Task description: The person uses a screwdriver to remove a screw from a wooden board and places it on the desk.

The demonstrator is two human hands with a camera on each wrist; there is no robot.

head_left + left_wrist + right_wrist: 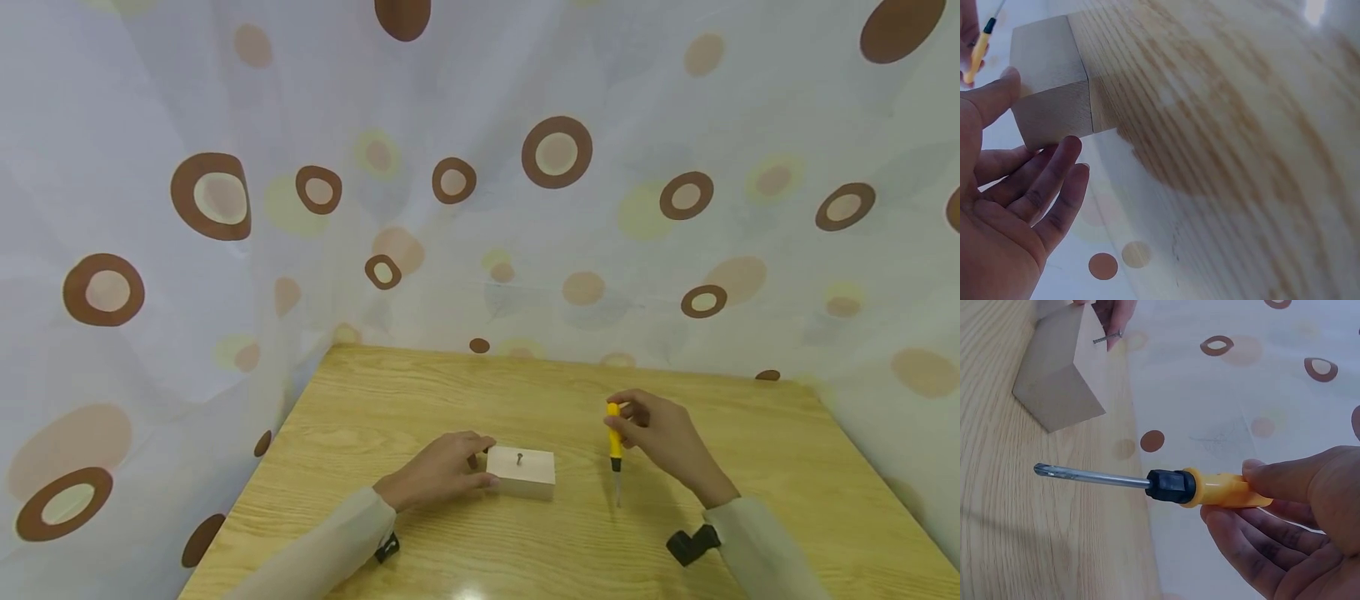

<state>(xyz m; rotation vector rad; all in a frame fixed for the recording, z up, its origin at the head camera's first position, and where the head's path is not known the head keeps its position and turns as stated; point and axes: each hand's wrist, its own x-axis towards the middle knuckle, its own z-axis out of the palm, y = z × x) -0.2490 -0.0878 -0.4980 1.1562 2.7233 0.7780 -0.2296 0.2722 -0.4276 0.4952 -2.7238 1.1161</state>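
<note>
The left hand [442,468] holds a pale block [522,475] on the wood-grain table [390,383], thumb at its near edge and a finger at the far one — a grip closed lightly on the block's left end, with the other fingers loosely bent beneath the thumb in the left wrist view. A screw [519,458] stands up out of the block's top face, its head and part of its shank exposed. To the right of the block, the right hand [660,435] pinches a yellow screwdriver [615,446] by the handle between thumb and fingertips, shaft pointing down, a black collar below the yellow and a fluted tip well apart from the screw. Each wrist wears a black device, the left one [387,547] bearing a small white mark — too small to read — and the right one [692,543] plain black in this view. A curtain [480,100] printed with brown rings and pale spots stands behind.
</note>
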